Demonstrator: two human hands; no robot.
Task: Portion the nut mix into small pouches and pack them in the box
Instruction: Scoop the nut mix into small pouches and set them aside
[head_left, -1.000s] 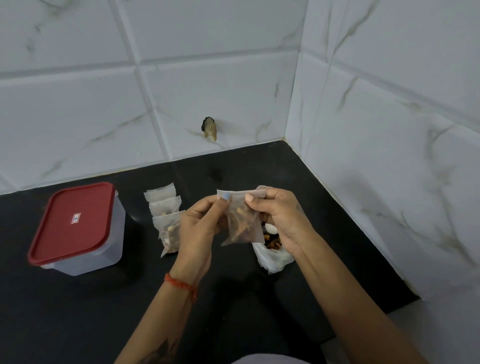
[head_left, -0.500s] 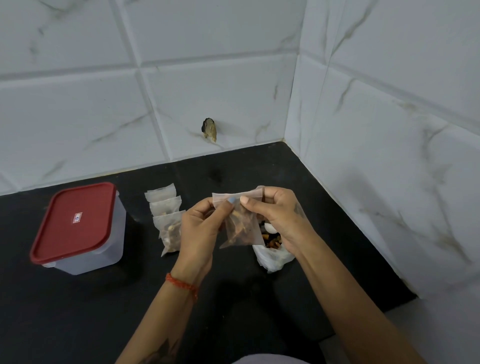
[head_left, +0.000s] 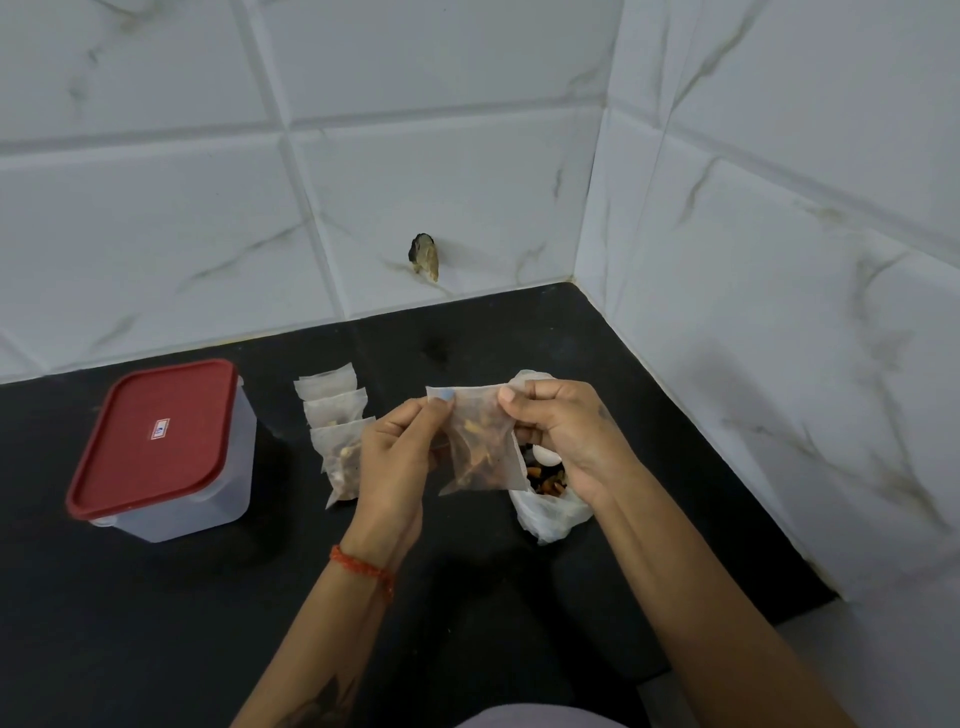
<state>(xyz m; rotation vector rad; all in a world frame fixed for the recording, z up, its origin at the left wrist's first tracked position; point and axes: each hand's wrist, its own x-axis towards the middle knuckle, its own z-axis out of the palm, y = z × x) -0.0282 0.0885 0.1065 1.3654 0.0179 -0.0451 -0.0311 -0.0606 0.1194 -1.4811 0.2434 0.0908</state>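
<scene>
Left side of the frame, red-lidded box (head_left: 161, 449) sits shut on the desk (head_left: 156, 623), filled pouches (head_left: 337, 431) beside it. Center, left hand (head_left: 395, 467) and right hand (head_left: 566, 436) pinch a pouch (head_left: 483, 447) by its top edge, over the open nut mix bag (head_left: 550, 512).

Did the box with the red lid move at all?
No. The box sits in the same spot on the black counter, left of the row of pouches.

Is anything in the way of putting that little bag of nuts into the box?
Yes. The red lid is shut on the box, so the pouch, held by the left hand and right hand, cannot go in. Three filled pouches lie between.
</scene>
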